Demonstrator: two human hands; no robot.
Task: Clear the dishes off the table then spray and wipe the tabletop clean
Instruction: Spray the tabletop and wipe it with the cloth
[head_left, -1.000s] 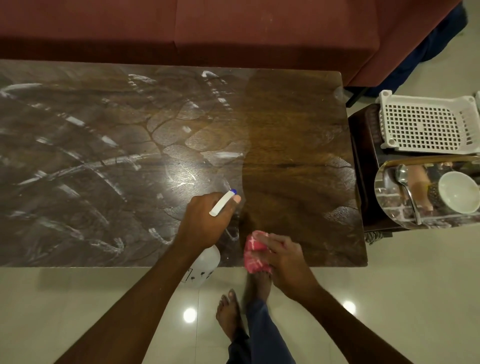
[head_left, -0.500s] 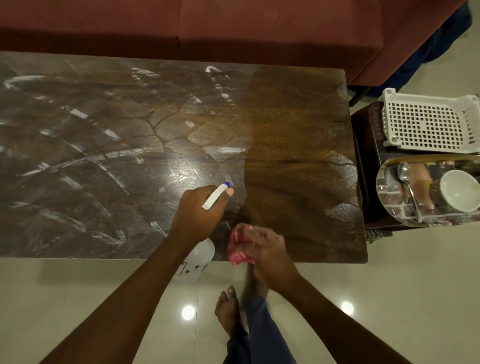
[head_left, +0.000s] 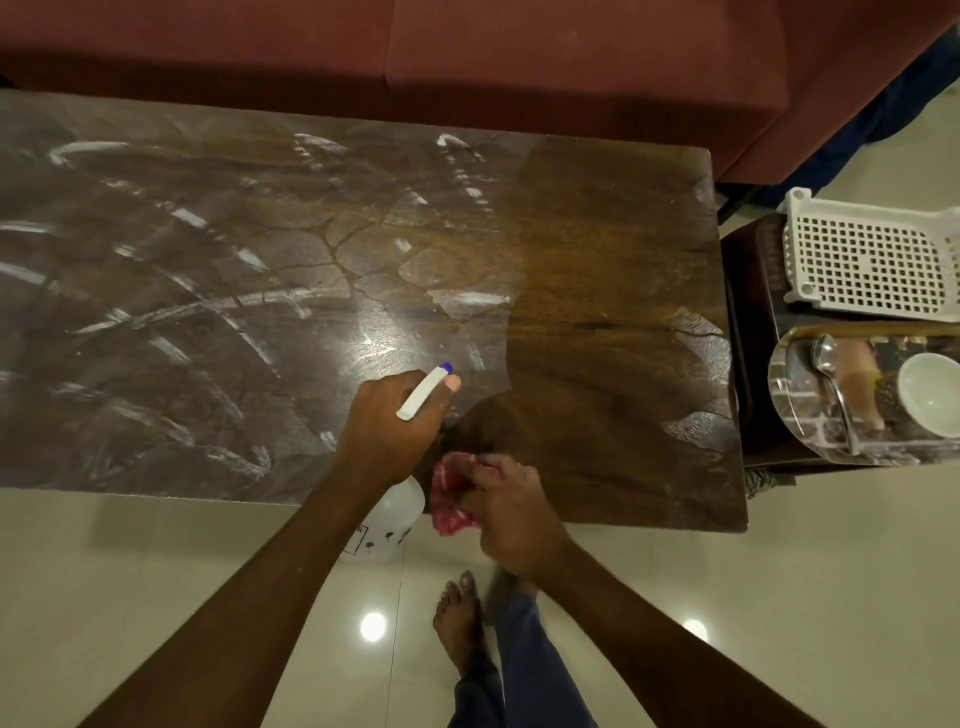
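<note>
The dark wooden tabletop bears white streaks of spray foam across its left and middle parts; its right part looks plain. My left hand grips a white spray bottle above the near edge, its white nozzle with a blue tip pointing toward the far right. Just to the right, my right hand holds a bunched red cloth at the table's near edge. No dishes stand on the table.
A dark side table to the right carries a white perforated basket and a shiny steel tray holding a spoon and a white bowl. A maroon sofa runs behind the table. My bare foot stands on the tiled floor.
Both hands have shifted slightly left along the near edge, the right hand still bunching the red cloth. The view has drifted a little.
</note>
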